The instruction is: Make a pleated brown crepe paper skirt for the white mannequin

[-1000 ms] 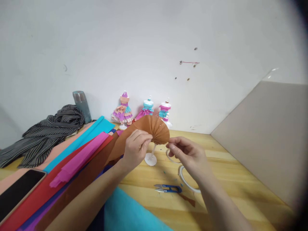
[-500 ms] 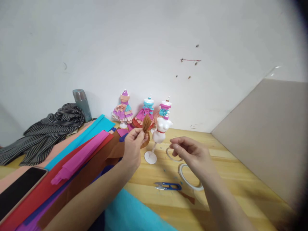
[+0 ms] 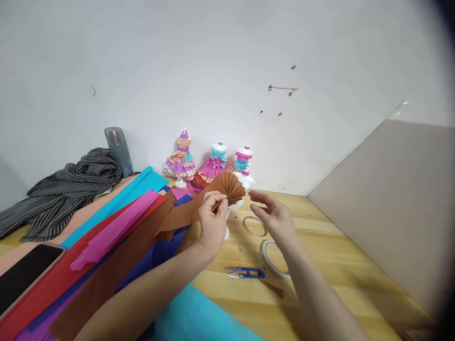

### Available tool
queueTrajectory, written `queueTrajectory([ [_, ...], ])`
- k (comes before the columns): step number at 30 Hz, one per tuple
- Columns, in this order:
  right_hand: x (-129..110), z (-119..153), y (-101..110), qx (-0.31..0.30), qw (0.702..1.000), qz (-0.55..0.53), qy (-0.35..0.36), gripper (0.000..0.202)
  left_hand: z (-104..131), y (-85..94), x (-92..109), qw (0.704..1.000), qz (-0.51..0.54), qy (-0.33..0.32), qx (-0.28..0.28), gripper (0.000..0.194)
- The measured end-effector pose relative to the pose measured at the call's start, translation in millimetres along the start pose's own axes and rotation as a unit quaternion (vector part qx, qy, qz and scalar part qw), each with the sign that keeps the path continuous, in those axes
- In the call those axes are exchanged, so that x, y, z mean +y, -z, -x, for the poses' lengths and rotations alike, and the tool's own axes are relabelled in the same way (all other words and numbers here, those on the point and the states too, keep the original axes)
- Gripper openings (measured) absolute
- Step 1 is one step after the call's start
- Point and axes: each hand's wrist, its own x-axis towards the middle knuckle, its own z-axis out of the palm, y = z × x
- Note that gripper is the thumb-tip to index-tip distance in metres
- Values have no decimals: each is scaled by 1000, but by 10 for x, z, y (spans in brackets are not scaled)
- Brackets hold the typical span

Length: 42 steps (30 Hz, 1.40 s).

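My left hand (image 3: 213,220) pinches the gathered base of a brown pleated paper fan (image 3: 231,187), which is spread into a wide arc. Just right of the fan, my right hand (image 3: 273,213) is raised above the table with thumb and fingers apart, holding nothing. Behind the fan stands a white mini mannequin (image 3: 245,179), mostly hidden by the paper and my left hand. On the table under my right hand lie a thin tape roll (image 3: 245,226), a larger white tape roll (image 3: 265,253) and blue-handled thread snips (image 3: 249,273).
Three dressed mini mannequins (image 3: 212,166) stand along the wall. To the left lie coloured crepe paper sheets (image 3: 117,227), a phone (image 3: 26,279), a striped cloth (image 3: 78,184) and a grey flask (image 3: 119,149). A pale panel (image 3: 387,189) borders the table's right side.
The brown paper has fanned out from a narrow bunch into a broad arc and now covers much of the mannequin. My right hand has moved slightly up and left.
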Motion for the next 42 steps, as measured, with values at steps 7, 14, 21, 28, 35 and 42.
queueTrajectory([
  [7, 78, 12, -89, -49, 998, -45, 16, 42, -5, -53, -19, 999, -33, -28, 14, 8],
  [14, 205, 46, -178, -57, 995, -77, 14, 43, -14, -64, -102, 999, -27, -21, 16, 8],
  [21, 209, 82, -239, -75, 993, -84, 30, 43, -10, -100, -125, 1000, -6, 9, 10, 10],
  [28, 218, 85, -247, -76, 992, -101, 21, 42, -32, -98, -201, 1000, 5, 17, 9, 11],
  [35, 239, 69, -264, -67, 990, -122, 23, 41, -11, -98, -233, 1000, 9, 12, -3, 11],
  [42, 213, 78, -266, -68, 990, -118, 25, 38, -15, -98, -261, 1000, 4, 2, -9, 11],
])
